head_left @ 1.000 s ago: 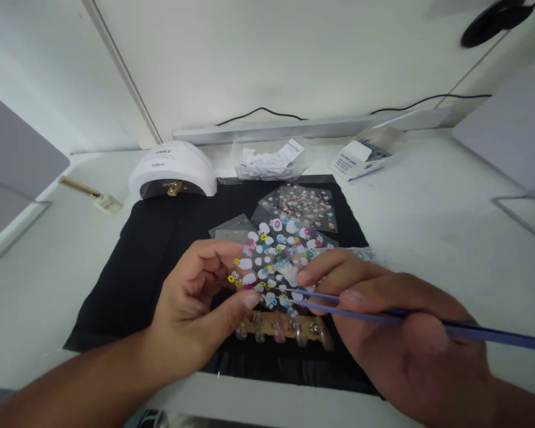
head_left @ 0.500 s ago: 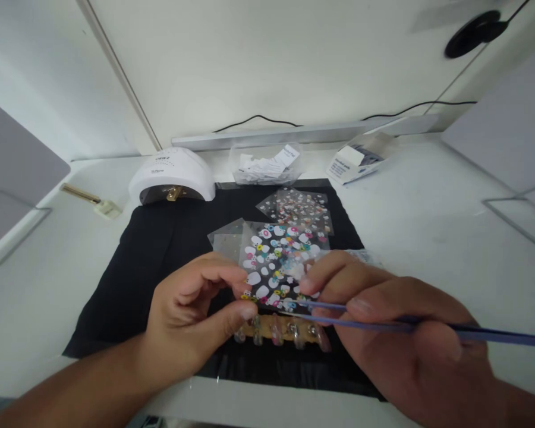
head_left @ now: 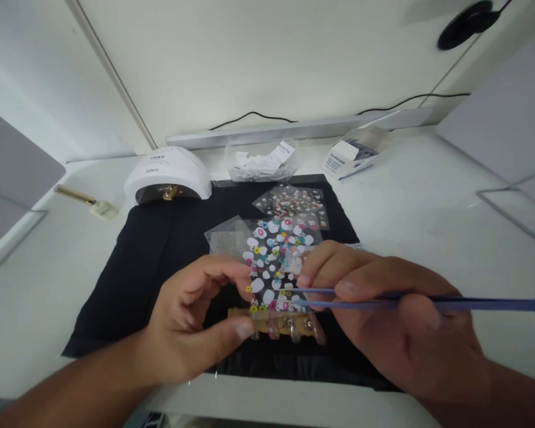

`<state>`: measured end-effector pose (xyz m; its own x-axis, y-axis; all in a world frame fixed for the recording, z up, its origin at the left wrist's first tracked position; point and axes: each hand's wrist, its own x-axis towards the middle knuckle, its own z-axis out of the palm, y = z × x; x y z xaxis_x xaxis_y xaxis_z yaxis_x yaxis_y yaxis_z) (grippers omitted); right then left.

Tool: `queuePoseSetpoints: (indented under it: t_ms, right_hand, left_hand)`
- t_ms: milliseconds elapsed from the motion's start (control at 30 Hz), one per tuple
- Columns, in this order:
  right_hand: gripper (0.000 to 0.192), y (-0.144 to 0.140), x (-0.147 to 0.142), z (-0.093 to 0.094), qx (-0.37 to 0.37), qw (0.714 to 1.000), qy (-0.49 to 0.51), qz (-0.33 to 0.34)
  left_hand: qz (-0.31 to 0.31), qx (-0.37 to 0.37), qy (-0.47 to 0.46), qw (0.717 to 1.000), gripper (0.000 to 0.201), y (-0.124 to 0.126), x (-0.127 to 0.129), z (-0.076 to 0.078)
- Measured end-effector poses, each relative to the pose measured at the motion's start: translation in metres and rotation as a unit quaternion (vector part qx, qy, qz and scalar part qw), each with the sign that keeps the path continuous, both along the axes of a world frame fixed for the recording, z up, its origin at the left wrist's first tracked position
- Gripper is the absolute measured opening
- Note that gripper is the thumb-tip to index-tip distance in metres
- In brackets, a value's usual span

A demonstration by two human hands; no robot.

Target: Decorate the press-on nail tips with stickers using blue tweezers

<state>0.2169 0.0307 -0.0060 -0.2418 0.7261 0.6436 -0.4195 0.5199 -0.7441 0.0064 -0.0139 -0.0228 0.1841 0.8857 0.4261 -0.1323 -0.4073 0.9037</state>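
My right hand (head_left: 410,321) is closed round blue-purple tweezers (head_left: 365,302), whose tips lie over the lower part of a clear nail sticker sheet (head_left: 268,296). White patches and small colourful shapes cover the sheet. Fingertips of the right hand also meet its right edge. My left hand (head_left: 196,327) has thumb and forefinger apart, with the fingertips at the sheet's left edge; whether they touch it is hard to tell. Below the sheet, decorated false nails (head_left: 294,330) sit in a row on a tan strip (head_left: 261,324), partly covered by the sheet and left thumb.
A black mat (head_left: 160,249) covers the table's middle. More sticker sheets (head_left: 301,202) lie farther back. Behind stand a white nail lamp (head_left: 169,169), a clear tub of white packets (head_left: 261,163) and an alcohol pad box (head_left: 350,157). A polish bottle (head_left: 103,209) lies at left.
My left thumb and forefinger have spread farther apart at the sheet's left edge. The tweezers have turned slightly and their tips sit higher. The sheet now hides more of the nail row.
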Motion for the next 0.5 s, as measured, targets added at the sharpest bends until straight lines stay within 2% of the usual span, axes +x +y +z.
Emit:
queuePoseSetpoints:
  t_ms: [200,333,500]
  right_hand:
    - [0.029,0.005,0.006,0.007,-0.007,0.998,-0.035,0.055]
    - [0.03,0.007,0.008,0.008,-0.003,0.999,-0.032,0.043]
    - [0.028,0.003,0.007,0.012,0.008,0.999,-0.032,0.018]
  left_hand:
    - [-0.008,-0.042,0.004,0.999,0.031,-0.001,-0.001,0.006]
    - [-0.002,-0.027,0.008,1.0,0.034,0.0,0.0,0.008]
    - [0.042,0.002,0.01,0.999,0.042,0.001,0.002,0.004]
